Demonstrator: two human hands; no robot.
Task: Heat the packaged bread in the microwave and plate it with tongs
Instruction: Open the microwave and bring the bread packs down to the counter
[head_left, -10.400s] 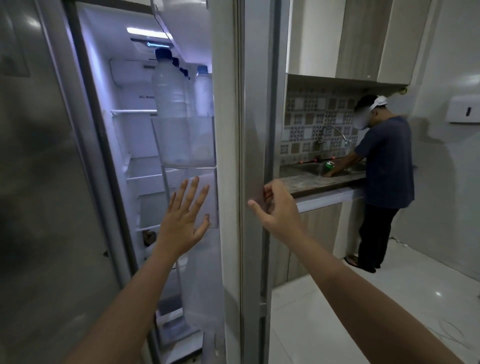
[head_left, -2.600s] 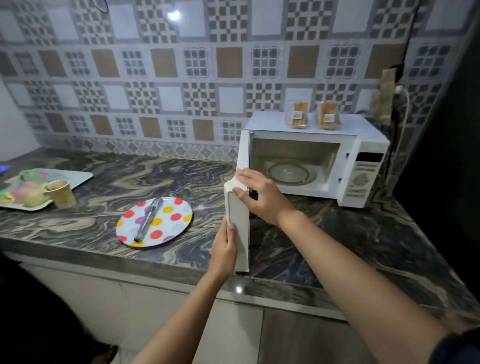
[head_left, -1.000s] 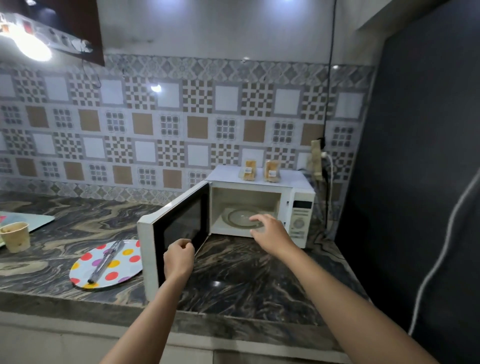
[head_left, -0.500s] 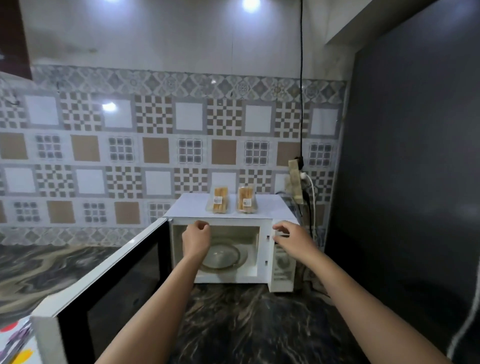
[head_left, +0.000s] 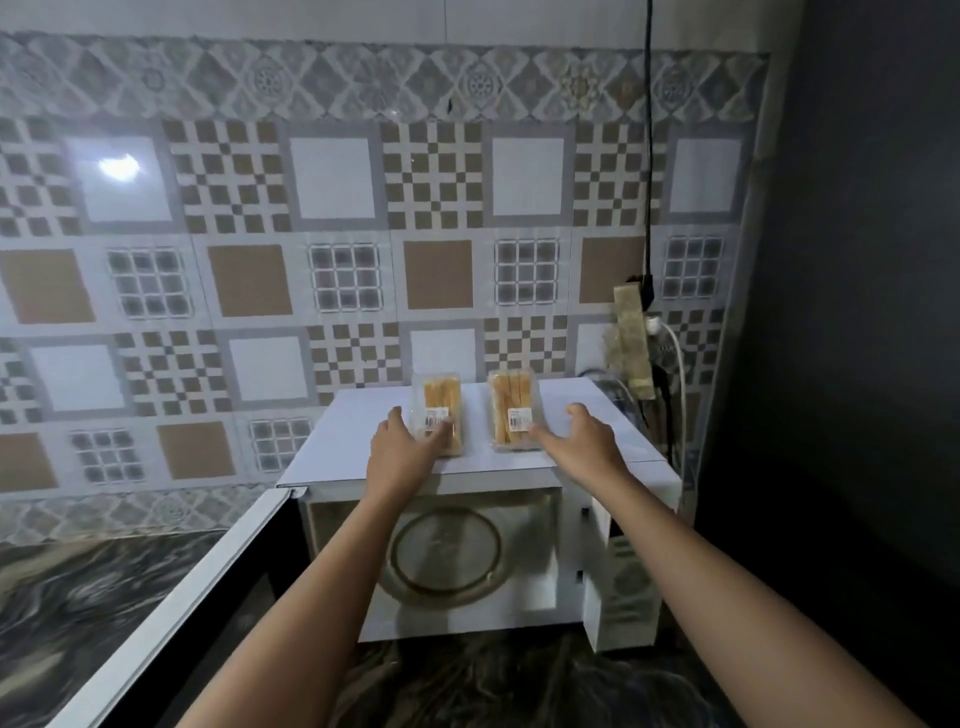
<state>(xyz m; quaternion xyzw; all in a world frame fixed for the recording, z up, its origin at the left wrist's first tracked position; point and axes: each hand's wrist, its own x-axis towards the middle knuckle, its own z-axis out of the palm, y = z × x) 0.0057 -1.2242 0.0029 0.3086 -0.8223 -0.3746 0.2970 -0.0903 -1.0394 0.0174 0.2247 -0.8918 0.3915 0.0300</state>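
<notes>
Two clear packs of sliced bread lie on top of the white microwave (head_left: 608, 467). My left hand (head_left: 402, 449) reaches the near end of the left bread pack (head_left: 439, 402), thumb on its left side and fingers spread at its front; whether it grips is unclear. My right hand (head_left: 582, 439) is spread at the near right of the right bread pack (head_left: 511, 402), fingers relaxed, holding nothing. The microwave door (head_left: 171, 608) stands swung open to the left. Inside, the glass turntable (head_left: 447, 553) is bare.
A dark marbled counter (head_left: 78, 597) runs under and left of the microwave. A power strip (head_left: 631, 340) with cables hangs on the tiled wall right of the microwave. A dark panel (head_left: 857, 312) closes off the right side.
Both hands rose from the front of the microwave opening to the bread packs on its top. The view moved closer and lower; the door stays open.
</notes>
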